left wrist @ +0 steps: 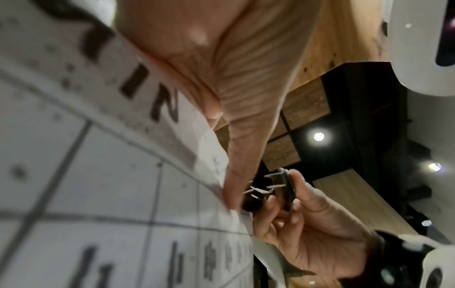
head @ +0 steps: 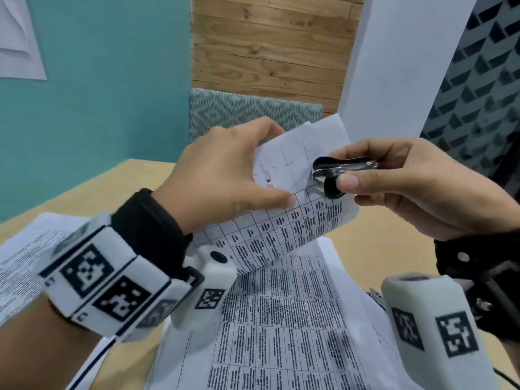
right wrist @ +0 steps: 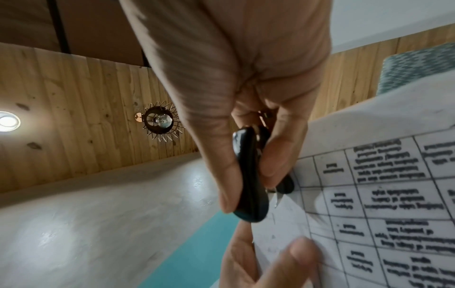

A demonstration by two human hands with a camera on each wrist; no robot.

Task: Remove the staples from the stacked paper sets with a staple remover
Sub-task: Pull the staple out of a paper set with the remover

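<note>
Black and steel, the staple remover [head: 332,175] is being pinched between thumb and fingers of the right hand [head: 416,190], its claws touching the top edge of a lifted paper set [head: 284,220]. The left hand [head: 225,175] is gripping that curled set, thumb in front, fingers behind (fingertips hidden by paper). More printed sheets [head: 281,319] are lying on the wooden table [head: 374,249] below. Whether a staple is sitting in the claws is too blurred to tell.
</note>
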